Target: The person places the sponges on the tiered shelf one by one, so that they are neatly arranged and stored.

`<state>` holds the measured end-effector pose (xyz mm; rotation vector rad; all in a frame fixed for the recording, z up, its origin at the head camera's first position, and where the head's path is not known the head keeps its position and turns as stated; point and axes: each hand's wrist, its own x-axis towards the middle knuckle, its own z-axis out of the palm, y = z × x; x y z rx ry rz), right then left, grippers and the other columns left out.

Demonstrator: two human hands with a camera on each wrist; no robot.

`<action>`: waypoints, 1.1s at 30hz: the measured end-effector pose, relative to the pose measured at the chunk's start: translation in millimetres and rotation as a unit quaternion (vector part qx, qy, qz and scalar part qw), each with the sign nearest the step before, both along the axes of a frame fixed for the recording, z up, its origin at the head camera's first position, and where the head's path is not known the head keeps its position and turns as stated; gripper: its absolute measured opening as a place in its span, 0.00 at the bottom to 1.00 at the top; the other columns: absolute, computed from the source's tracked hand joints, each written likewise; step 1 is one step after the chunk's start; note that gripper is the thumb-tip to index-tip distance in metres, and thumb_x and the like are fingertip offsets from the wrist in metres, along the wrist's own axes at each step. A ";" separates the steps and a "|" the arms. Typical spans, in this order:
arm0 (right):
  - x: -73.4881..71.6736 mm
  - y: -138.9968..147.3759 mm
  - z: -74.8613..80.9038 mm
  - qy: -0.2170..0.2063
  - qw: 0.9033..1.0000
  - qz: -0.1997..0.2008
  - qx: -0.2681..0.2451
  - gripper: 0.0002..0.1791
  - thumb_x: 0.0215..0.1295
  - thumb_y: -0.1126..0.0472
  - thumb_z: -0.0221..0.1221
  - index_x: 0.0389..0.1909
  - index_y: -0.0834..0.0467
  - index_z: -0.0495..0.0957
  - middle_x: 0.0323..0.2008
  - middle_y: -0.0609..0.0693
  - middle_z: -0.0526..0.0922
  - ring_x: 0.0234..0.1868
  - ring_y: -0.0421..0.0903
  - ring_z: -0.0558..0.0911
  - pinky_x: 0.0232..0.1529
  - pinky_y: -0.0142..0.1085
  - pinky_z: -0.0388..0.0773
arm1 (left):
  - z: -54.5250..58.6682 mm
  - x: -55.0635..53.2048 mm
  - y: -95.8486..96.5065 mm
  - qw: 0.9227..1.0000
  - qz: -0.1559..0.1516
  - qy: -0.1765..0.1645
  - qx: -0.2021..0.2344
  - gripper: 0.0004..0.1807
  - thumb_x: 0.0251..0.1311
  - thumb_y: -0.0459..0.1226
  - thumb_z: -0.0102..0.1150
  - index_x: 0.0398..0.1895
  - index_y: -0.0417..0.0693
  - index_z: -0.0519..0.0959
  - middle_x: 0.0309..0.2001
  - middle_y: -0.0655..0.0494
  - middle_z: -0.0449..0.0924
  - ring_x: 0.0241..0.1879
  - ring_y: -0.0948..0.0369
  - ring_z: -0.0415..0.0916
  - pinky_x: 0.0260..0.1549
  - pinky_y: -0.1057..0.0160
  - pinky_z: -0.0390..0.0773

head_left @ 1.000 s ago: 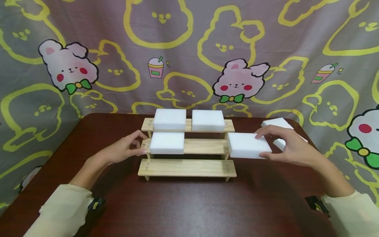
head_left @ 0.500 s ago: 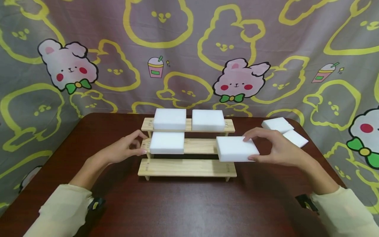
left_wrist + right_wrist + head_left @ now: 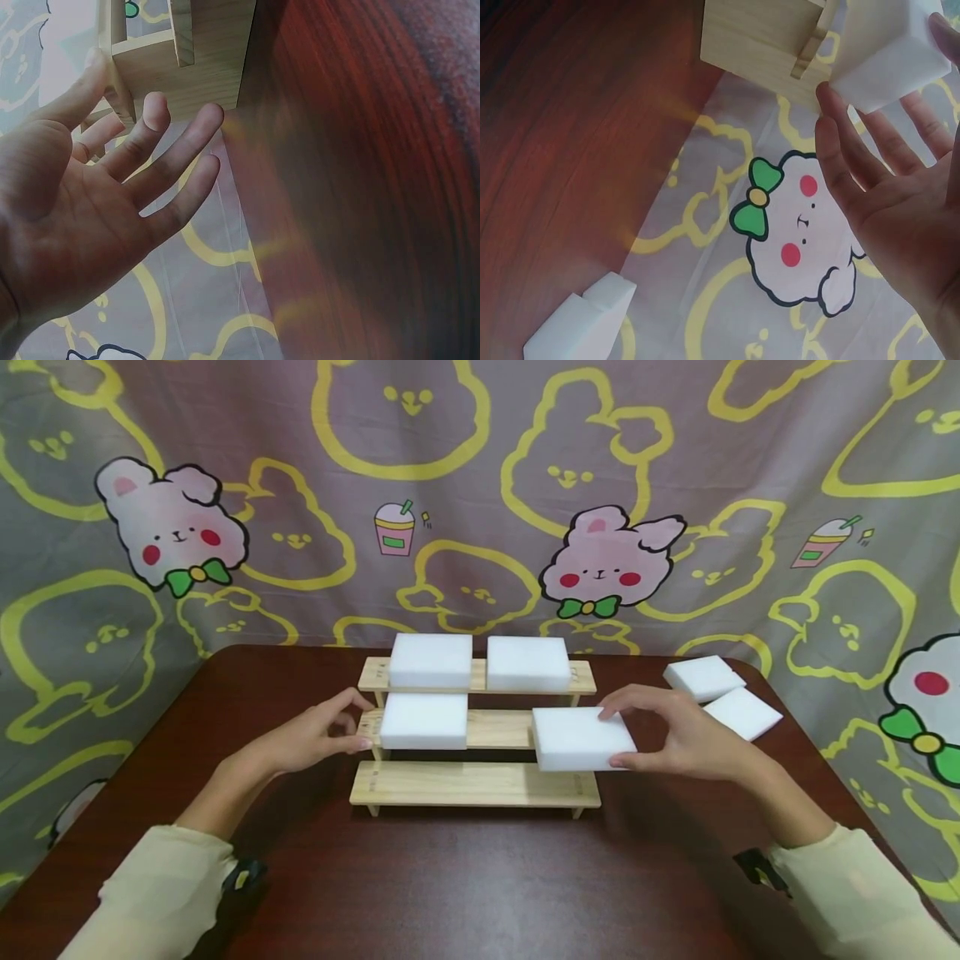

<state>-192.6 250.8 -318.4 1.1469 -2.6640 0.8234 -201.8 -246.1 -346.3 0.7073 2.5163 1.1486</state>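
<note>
A three-tier wooden shelf stand (image 3: 465, 785) stands on the dark table. My right hand (image 3: 675, 735) pinches a white foam block (image 3: 581, 739) between thumb and fingers. The block hangs tilted over the right part of the middle tier; the right wrist view shows the held block (image 3: 889, 56) beside the stand's end. At the left end of the middle tier, my left hand (image 3: 315, 735) grips the board's edge between thumb and forefinger. In the left wrist view, the other fingers (image 3: 180, 157) spread loosely below. Another white block (image 3: 423, 721) lies on the middle tier's left half.
On the top tier sit two white blocks, a left one (image 3: 431, 660) and a right one (image 3: 528, 662). More white blocks (image 3: 705, 677) lie at the table's back right, one (image 3: 742, 712) touching or overlapping its neighbour. A patterned curtain (image 3: 465, 510) hangs behind the table.
My right hand has carried its white block leftward, from beside the stand's right end to over the middle tier's right part. My left hand has stayed in place.
</note>
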 end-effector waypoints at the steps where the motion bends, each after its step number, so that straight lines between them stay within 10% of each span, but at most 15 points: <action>1: 0.1 -1.0 0.3 -0.001 1.000 -0.002 0.002 0.29 0.47 0.57 0.82 0.51 0.46 0.81 0.53 0.42 0.85 0.52 0.40 0.81 0.54 0.43 0.78 | 0.3 0.0 0.1 1.000 0.000 0.000 -0.001 0.25 0.70 0.32 0.64 0.61 0.33 0.63 0.27 0.47 0.79 0.33 0.48 0.77 0.36 0.61 0.74; 33: -5.9 -23.0 -10.2 0.023 0.999 0.019 -0.036 0.27 0.47 0.58 0.82 0.49 0.51 0.83 0.49 0.43 0.86 0.48 0.41 0.82 0.51 0.37 0.79 | -0.8 -0.6 0.2 1.000 0.000 -0.003 0.005 0.25 0.70 0.32 0.64 0.62 0.33 0.63 0.26 0.49 0.77 0.33 0.49 0.78 0.37 0.62 0.75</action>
